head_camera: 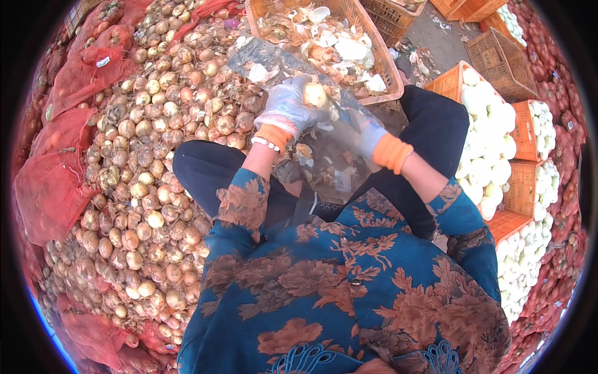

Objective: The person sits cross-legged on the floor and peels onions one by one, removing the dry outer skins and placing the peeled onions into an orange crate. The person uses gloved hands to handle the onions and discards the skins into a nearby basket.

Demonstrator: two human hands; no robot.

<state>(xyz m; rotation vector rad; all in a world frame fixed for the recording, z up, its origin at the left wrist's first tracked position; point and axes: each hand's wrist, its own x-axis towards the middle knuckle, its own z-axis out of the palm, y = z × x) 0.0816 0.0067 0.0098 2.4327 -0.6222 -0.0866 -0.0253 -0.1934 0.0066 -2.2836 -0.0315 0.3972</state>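
My left hand [288, 105], in a thin pale glove with an orange cuff, grips a partly peeled onion [315, 95]. The onion is held just above a dark, flat board [256, 50]. My right hand [368, 135], gloved the same way, is blurred and closed around what looks like a knife [334, 106]. Its blade points up beside the onion; the handle is hidden in the fist. Past both hands, an orange plastic crate [391, 91] holds onion skins and trimmings [327, 44]. Loose skins [343, 180] lie on the ground between my legs.
A large heap of unpeeled onions [140, 187] spreads on the left, bordered by red mesh sacks [53, 187]. To the right stand orange crates of peeled white onions [486, 145]. An open-sided plastic crate [502, 63] lies farther back. More filled sacks [567, 140] line the right edge.
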